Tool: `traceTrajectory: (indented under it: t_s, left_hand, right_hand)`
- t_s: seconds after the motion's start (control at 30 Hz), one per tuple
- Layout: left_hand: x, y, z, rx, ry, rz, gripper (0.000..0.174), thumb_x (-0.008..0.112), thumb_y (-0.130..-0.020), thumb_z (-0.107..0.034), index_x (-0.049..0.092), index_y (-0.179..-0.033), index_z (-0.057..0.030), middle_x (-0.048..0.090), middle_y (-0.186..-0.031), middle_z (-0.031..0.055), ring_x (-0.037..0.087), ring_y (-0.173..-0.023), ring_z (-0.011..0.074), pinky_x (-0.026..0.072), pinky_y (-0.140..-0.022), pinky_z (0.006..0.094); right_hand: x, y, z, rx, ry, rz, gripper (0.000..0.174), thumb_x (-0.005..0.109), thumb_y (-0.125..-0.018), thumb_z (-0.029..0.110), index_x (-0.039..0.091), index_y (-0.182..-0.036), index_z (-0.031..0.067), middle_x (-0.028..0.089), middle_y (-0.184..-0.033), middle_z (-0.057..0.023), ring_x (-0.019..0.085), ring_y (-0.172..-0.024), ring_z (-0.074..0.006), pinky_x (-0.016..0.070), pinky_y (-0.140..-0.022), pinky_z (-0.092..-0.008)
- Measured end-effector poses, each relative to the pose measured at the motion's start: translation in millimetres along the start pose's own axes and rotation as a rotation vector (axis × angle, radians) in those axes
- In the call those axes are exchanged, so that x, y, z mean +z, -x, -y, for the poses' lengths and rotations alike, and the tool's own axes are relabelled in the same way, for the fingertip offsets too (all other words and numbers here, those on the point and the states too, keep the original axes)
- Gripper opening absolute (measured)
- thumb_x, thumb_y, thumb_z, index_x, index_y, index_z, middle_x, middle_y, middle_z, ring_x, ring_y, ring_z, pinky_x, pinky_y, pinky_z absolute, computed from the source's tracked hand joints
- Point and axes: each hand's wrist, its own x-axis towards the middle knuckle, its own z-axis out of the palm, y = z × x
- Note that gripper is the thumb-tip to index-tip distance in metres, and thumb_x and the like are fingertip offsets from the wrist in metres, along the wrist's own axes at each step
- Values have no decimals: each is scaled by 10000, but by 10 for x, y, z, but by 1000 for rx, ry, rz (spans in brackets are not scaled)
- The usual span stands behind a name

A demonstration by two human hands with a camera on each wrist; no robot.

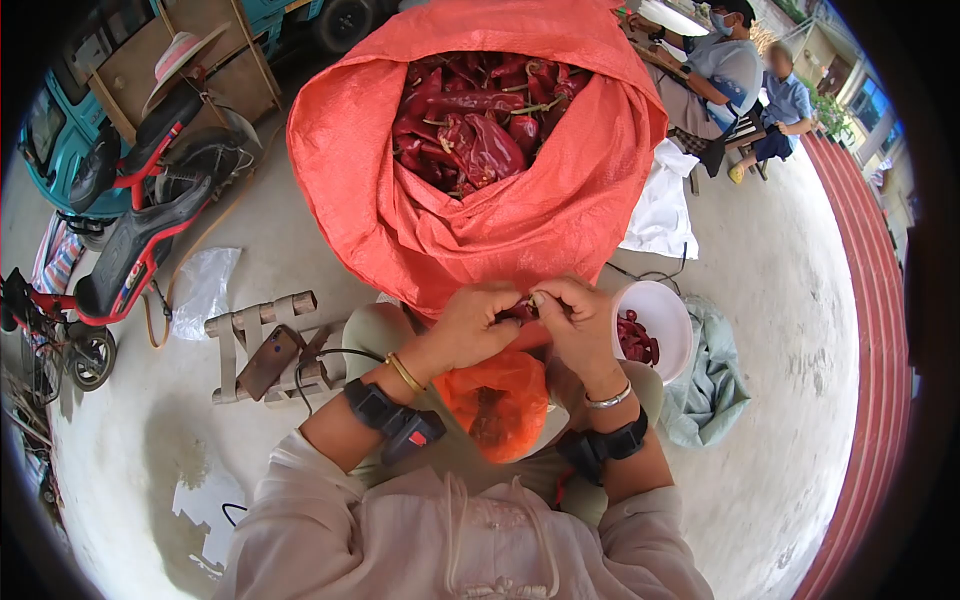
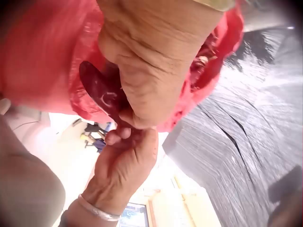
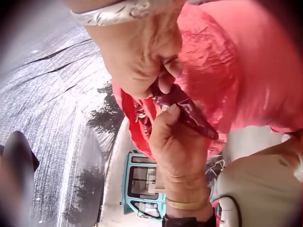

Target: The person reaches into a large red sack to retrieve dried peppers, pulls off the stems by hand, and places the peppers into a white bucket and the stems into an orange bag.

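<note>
Both hands meet just below the big red sack (image 1: 350, 190) of dark red peppers (image 1: 485, 145). My left hand (image 1: 470, 325) grips one dark red pepper (image 3: 191, 116), its body lying along the fingers in the right wrist view. At the pepper's stem end, my right hand (image 1: 580, 325) pinches with thumb and curled fingers. In the left wrist view the pepper's tip (image 2: 92, 80) sticks out beside the left hand (image 2: 147, 61), and the right hand (image 2: 125, 165) touches its other end. Beneath the hands lies an orange plastic bag (image 1: 495, 405) between the legs.
A white bucket (image 1: 680, 335) with small red pieces stands at the right, beside a grey-green cloth sack (image 1: 710, 380). Left of the legs, a phone (image 1: 270, 362) lies on a low wooden stool (image 1: 225, 345). A red-black scooter (image 1: 140, 230) stands farther left; people sit at upper right.
</note>
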Motion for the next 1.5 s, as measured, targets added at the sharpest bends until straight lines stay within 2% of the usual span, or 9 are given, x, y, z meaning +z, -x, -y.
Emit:
traceTrajectory:
  t_s: [0.13, 0.4, 0.53, 0.83, 1.1, 1.2, 1.3, 1.4, 1.5]
  left_hand:
    - [171, 129, 236, -397, 483, 236, 79, 529, -843, -72, 549, -852, 4, 478, -648, -35, 432, -599, 36, 377, -526, 205]
    - [457, 270, 847, -225, 269, 214, 149, 507, -879, -129, 564, -824, -2, 452, -629, -46, 394, -591, 24, 354, -515, 202]
    - [498, 223, 825, -418, 377, 137, 143, 500, -877, -122, 567, -869, 4, 474, -637, -28, 413, -621, 35, 382, -549, 222]
    - [587, 236, 950, -155, 140, 34, 144, 495, -864, -90, 576, -938, 3, 506, -662, 11, 445, -612, 60, 403, -576, 221]
    - [573, 250, 955, -195, 165, 74, 158, 508, -861, -97, 590, -950, 4, 516, -659, -4, 466, -605, 60, 410, -555, 226]
    - [573, 295, 1010, -201, 194, 127, 162, 502, -871, -115, 600, -935, -2, 516, -660, -29, 454, -591, 44, 397, -533, 208]
    - [524, 296, 958, -339, 311, 153, 171, 492, -884, -135, 606, -919, -13, 514, -666, -46, 434, -579, 27, 379, -514, 188]
    - [495, 290, 940, -433, 387, 116, 177, 486, -889, -146, 605, -921, -19, 509, -667, -53, 421, -572, 20, 365, -503, 180]
    - [502, 301, 1016, -434, 378, 114, 172, 503, -879, -141, 600, -943, -14, 529, -696, -49, 443, -593, 21, 380, -517, 178]
  right_hand:
    - [81, 265, -456, 145, -11, -29, 61, 582, -740, -14, 600, -798, -19, 575, -683, -76, 536, -603, -96, 419, -534, -229]
    - [148, 498, -922, 236, -32, 54, 65, 563, -781, 21, 605, -802, -23, 580, -689, -49, 539, -620, -99, 437, -578, -224]
    - [175, 434, -951, 475, -362, -57, 82, 538, -819, 39, 602, -824, -12, 561, -693, -14, 513, -605, -83, 427, -561, -211]
    - [161, 503, -1044, 721, -946, -169, 104, 507, -859, 111, 579, -825, 43, 543, -749, 3, 480, -634, -78, 403, -589, -209]
    - [183, 611, -1117, 791, -1307, -205, 73, 518, -864, 147, 547, -848, 82, 540, -773, 12, 475, -642, -83, 395, -581, -215]
    - [34, 541, -1065, 838, -1243, -310, 92, 518, -865, 153, 552, -814, 85, 554, -761, 7, 473, -610, -78, 388, -539, -216]
    - [-125, 552, -982, 659, -871, -143, 122, 520, -861, 160, 577, -803, 69, 569, -724, -3, 493, -611, -70, 393, -521, -214]
    - [-123, 654, -860, 752, -397, 227, 125, 548, -817, 153, 613, -781, 53, 593, -686, -39, 534, -619, -129, 426, -559, -261]
    - [-77, 872, -1104, 252, 158, 759, 170, 619, -745, 106, 612, -885, 12, 612, -748, -66, 562, -606, -183, 464, -585, -269]
